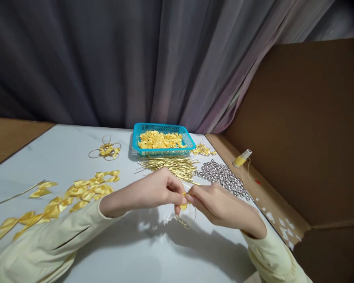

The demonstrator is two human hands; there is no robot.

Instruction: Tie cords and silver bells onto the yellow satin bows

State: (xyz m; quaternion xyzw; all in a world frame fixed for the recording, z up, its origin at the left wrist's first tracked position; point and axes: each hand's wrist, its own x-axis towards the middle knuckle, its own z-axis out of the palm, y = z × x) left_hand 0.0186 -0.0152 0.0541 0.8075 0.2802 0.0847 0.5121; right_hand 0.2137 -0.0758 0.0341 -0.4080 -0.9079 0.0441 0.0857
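Observation:
Over the middle of the white table, my left hand (162,190) pinches a yellow ribbon piece (183,206) between thumb and fingers. Meeting it from the right, my right hand (214,201) has its fingertips pressed together at the same spot. A thin yellow thread (187,226) hangs in loops below the fingers. Exactly what my right fingertips grip is too small to make out, but it lies at the thread and ribbon. Just beyond the hands is a heap of gold twist ties (178,167); silver beads (222,177) are spread beside my right hand.
A blue basket (163,150) of small yellow ribbon pieces stands at the back. Yellow satin bows (85,189) lie left, near a bow with a gold stem (43,189). Looped bow pieces (106,150) sit behind them. A thread spool (242,158) stands right, by a cardboard wall (306,129).

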